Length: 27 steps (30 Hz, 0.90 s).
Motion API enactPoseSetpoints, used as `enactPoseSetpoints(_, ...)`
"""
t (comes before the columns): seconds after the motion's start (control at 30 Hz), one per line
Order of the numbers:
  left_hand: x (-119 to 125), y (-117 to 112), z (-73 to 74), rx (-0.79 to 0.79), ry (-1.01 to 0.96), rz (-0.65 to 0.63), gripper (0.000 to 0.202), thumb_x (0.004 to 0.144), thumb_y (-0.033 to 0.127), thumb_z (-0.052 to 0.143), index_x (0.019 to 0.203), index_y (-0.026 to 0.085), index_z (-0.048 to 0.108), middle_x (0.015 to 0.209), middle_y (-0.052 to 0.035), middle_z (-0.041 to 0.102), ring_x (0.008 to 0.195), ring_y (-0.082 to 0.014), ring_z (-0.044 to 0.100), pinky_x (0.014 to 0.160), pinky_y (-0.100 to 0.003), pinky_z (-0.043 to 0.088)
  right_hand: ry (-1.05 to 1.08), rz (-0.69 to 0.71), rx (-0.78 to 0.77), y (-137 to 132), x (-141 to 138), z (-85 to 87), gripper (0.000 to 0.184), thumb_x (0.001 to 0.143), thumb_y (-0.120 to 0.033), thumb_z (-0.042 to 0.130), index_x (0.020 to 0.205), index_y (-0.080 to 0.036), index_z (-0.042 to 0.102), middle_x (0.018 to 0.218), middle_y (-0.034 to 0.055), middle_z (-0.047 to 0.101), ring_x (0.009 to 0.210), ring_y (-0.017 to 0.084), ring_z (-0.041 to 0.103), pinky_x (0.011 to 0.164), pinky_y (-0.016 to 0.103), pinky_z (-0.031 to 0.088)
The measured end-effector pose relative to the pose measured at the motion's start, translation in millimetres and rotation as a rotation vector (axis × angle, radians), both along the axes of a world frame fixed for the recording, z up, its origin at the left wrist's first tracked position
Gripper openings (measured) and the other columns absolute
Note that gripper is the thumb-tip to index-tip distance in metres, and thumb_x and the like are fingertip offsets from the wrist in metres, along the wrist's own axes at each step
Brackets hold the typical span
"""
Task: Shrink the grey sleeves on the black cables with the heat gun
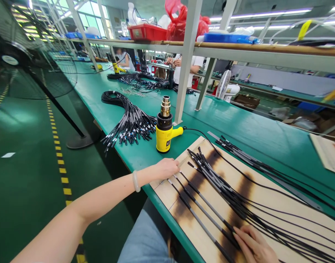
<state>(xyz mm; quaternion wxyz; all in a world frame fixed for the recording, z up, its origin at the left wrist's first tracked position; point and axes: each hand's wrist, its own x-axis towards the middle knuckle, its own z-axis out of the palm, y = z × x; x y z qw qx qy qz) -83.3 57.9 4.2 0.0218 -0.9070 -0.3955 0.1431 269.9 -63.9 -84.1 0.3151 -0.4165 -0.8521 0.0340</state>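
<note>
Several black cables with grey sleeve sections lie on a scorched wooden board (181,215). My left hand (167,168), with a pale bangle on the wrist, is at the board's near left corner, its fingers closed around the tip of a cable (204,199). Farther down that row, my right hand (255,243) pinches the cables' lower sleeve part between thumb and fingers. Two other single cables run alongside, and a thicker bundle of cables (219,182) lies across the board to their right. A yellow heat gun (164,133) stands nozzle up just beyond my left hand.
A fanned cable bundle (131,117) hangs slightly over the green table's (90,106) left edge. More cables (252,160) lie right of the board. A shelf post (187,65) rises behind the heat gun. A floor fan (11,54) stands left. A co-worker's hands (174,61) are across the table.
</note>
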Motion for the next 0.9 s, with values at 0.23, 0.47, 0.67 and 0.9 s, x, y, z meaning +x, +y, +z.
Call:
enactPoseSetpoints(0.23, -1, 5, 6.5, -0.021, -0.062, 0.043, 0.03, 0.08, 0.004, 0.045, 0.098, 0.02, 0.063, 0.09, -0.0049, 0.063, 0.078, -0.0174, 0.059, 0.058, -0.023, 0.039, 0.089, -0.266, -0.018, 10, 5, 0.7, 0.029, 0.091, -0.041, 0.045, 0.095, -0.018, 0.063, 0.088, 0.0077, 0.064, 0.074, 0.016, 0.067, 0.061, 0.024, 0.056)
enactPoseSetpoints(0.47, 13, 10, 8.5, -0.016, -0.171, 0.039, 0.022, 0.076, 0.0, 0.047, 0.084, 0.016, 0.061, 0.089, -0.0054, 0.062, 0.084, -0.0184, 0.058, 0.061, -0.023, 0.041, 0.041, -0.388, 0.031, 25, 9, -10.8, 0.032, 0.09, -0.046, 0.042, 0.088, -0.017, 0.056, 0.083, 0.0089, 0.059, 0.077, 0.022, 0.06, 0.067, 0.036, 0.053)
enactPoseSetpoints(0.67, 43, 20, -6.9, 0.055, -0.187, -0.127, 0.024, 0.085, 0.009, 0.046, 0.105, 0.019, 0.057, 0.1, -0.0046, 0.061, 0.09, -0.0187, 0.055, 0.069, -0.026, 0.042, 0.002, -0.352, -0.006, 18, 10, -17.3, 0.028, 0.092, -0.041, 0.042, 0.085, -0.018, 0.057, 0.079, 0.007, 0.06, 0.072, 0.02, 0.057, 0.065, 0.034, 0.05)
enactPoseSetpoints(0.9, 98, 60, -26.4, 0.185, -0.178, -0.32, 0.02, 0.091, 0.033, 0.049, 0.101, 0.018, 0.058, 0.099, -0.0075, 0.06, 0.087, -0.0193, 0.056, 0.063, -0.028, 0.038, 0.062, -0.367, -0.108, 21, 13, -20.5, 0.031, 0.09, -0.046, 0.043, 0.081, -0.02, 0.055, 0.074, 0.0057, 0.06, 0.07, 0.02, 0.059, 0.062, 0.035, 0.05)
